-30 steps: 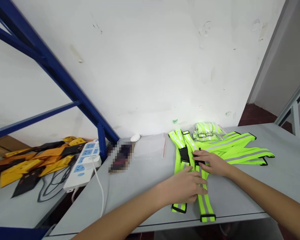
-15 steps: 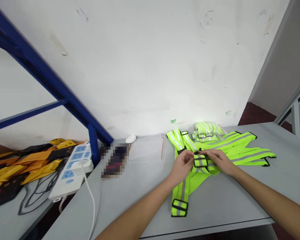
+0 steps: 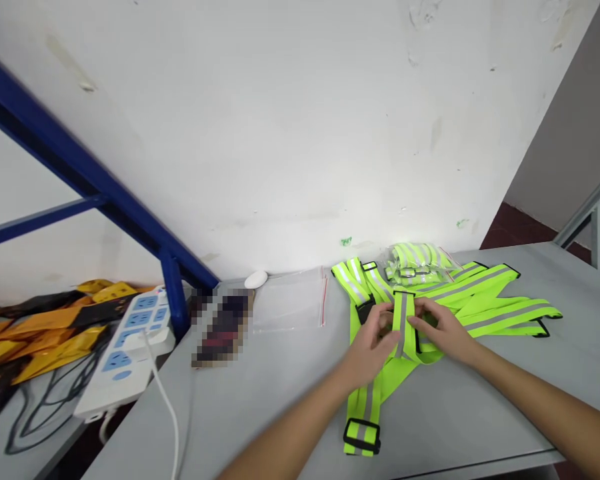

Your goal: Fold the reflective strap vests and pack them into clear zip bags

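Neon-yellow reflective straps [image 3: 404,327] with grey stripes and black buckles lie in front of me, and one strap end stands up between my hands. My left hand [image 3: 373,343] is closed on the left edge of that strap, its thumb and fingers on either side. From the right, my right hand [image 3: 443,327] pinches the same strap near a black buckle that is partly hidden by the fingers. Another strap end with a black buckle [image 3: 361,437] lies toward the table's front edge. More straps [image 3: 510,313] spread out to the right.
Behind the straps sits a clear bag [image 3: 420,262] packed with similar straps. A flat clear zip bag [image 3: 290,303] lies to the left, near a white oval object [image 3: 256,279] and a pixelated item [image 3: 225,327]. A power strip [image 3: 130,353] and blue frame [image 3: 175,293] stand farther left.
The strap end with its buckle lay flat between my fingers; now it is raised and turned, showing a longer striped face. My view has shifted slightly to the right.
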Available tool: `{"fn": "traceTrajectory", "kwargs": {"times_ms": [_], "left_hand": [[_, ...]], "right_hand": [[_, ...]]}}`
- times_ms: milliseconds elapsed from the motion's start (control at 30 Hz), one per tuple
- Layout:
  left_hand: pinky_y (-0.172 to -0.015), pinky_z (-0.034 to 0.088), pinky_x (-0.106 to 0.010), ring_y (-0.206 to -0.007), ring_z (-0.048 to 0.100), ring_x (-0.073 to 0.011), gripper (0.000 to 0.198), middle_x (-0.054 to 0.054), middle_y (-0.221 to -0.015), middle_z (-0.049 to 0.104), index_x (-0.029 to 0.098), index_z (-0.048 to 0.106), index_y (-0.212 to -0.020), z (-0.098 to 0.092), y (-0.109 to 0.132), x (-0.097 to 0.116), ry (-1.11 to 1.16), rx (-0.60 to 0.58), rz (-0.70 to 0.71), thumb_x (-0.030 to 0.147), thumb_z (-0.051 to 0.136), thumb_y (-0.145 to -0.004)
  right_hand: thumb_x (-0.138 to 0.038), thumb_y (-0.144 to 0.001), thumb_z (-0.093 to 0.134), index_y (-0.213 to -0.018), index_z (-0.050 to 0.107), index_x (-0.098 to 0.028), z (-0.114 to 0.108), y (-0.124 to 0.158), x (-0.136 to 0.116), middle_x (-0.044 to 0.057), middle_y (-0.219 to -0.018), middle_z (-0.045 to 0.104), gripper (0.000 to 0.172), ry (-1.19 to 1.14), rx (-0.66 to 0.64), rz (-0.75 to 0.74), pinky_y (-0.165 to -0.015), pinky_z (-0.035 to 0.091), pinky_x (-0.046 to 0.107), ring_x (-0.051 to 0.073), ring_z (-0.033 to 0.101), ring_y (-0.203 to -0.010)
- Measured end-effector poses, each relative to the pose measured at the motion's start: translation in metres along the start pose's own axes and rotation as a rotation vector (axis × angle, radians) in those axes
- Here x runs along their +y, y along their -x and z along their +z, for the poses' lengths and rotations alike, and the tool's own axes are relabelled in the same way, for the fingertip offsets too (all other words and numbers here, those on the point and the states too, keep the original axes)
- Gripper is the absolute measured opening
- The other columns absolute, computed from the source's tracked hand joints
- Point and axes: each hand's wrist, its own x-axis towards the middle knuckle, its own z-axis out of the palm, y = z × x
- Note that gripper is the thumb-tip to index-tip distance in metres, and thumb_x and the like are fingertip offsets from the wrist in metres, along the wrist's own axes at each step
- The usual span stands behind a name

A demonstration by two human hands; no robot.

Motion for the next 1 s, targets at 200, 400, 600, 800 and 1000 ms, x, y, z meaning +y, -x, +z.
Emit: {"fn": "traceTrajectory", "kwargs": {"times_ms": [200, 400, 600, 800, 1000], "left_hand": [[-0.059, 0.040, -0.024, -0.055, 0.049, -0.0115, 0.082, 0.009, -0.062, 0.049, 0.024, 0.011, -0.149, 0.002, 0.004, -0.007, -0.218, 0.071, -0.074, 0.036, 0.060, -0.084], [-0.061, 0.041, -0.025, -0.059, 0.051, -0.0128, 0.071, 0.006, -0.068, 0.053, 0.024, 0.022, -0.146, 0.005, 0.003, -0.006, -0.387, 0.057, 0.011, 0.035, 0.056, -0.086], [-0.101, 0.037, -0.043, -0.124, 0.042, -0.0263, 0.065, -0.011, -0.132, 0.042, 0.024, 0.029, -0.140, 0.005, 0.002, -0.012, -0.746, 0.256, 0.229, 0.033, 0.059, -0.084], [-0.081, 0.040, -0.041, -0.081, 0.053, -0.0207, 0.026, -0.002, -0.081, 0.058, 0.020, 0.051, -0.084, -0.008, -0.001, -0.006, -1.028, 0.167, 0.150, 0.044, 0.045, -0.091], [-0.090, 0.034, -0.046, -0.079, 0.052, -0.0202, 0.038, -0.001, -0.071, 0.056, 0.020, 0.050, -0.068, -0.010, 0.004, 0.007, -1.182, 0.080, 0.184, 0.049, 0.043, -0.091]], "right_hand": [[-0.044, -0.094, 0.046, -0.104, 0.058, -0.024, -0.003, 0.001, -0.004, 0.006, -0.093, 0.062, 0.025, 0.230, -0.101, -0.100, -0.079, 0.047, 0.039, 0.023, 0.056, -0.087], [-0.040, -0.093, 0.049, -0.102, 0.059, -0.023, -0.016, 0.005, -0.009, 0.005, -0.095, 0.059, 0.021, 0.360, -0.163, -0.167, -0.071, 0.048, 0.033, 0.019, 0.057, -0.080], [-0.042, -0.093, 0.050, -0.090, 0.062, -0.021, -0.019, 0.006, -0.006, 0.004, -0.082, 0.060, 0.024, 0.466, -0.183, -0.236, -0.072, 0.044, 0.033, 0.019, 0.055, -0.079], [-0.044, -0.094, 0.047, -0.088, 0.062, -0.020, -0.015, 0.005, -0.004, 0.005, -0.084, 0.062, 0.029, 0.584, -0.058, -0.093, -0.077, 0.038, 0.037, 0.020, 0.056, -0.080], [-0.035, -0.100, 0.033, -0.078, 0.061, -0.021, -0.015, 0.007, -0.006, 0.003, -0.081, 0.059, 0.038, 0.530, -0.139, -0.021, -0.078, 0.034, 0.038, 0.018, 0.054, -0.078]]}}
